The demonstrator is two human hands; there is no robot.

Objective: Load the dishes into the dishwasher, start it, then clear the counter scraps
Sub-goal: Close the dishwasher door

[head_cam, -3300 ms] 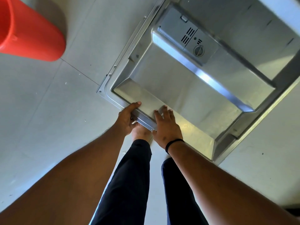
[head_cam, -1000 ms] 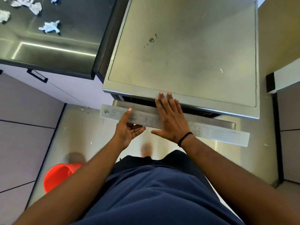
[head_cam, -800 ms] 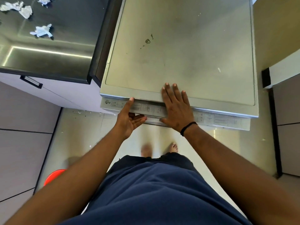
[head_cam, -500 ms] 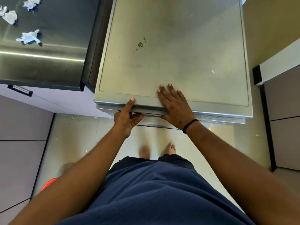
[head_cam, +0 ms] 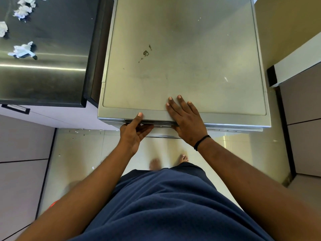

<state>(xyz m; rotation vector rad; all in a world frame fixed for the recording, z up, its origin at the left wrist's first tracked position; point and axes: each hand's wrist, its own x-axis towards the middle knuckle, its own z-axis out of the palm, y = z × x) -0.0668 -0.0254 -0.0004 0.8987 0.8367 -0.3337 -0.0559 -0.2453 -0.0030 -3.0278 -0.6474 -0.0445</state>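
One dishwasher (head_cam: 182, 54), steel-topped, standing beside the counter (head_cam: 43, 66), door all but closed. Two hands at its front edge: right hand (head_cam: 186, 121) flat with straight fingers, left hand (head_cam: 132, 132) with thumb on the lip, fingers relaxed beneath, gripping nothing; press evenly until it latches. Several paper scraps (head_cam: 22, 51) on the counter; no legible writing

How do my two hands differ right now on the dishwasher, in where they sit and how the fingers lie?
The right hand lies palm down on the dishwasher top, fingers flat and spread; the left hand sits lower at the front edge, only its thumb on top, its fingers reaching under the lip. The right hand's wrist has a black band; the left hand's wrist is bare. Both touch the same front edge.
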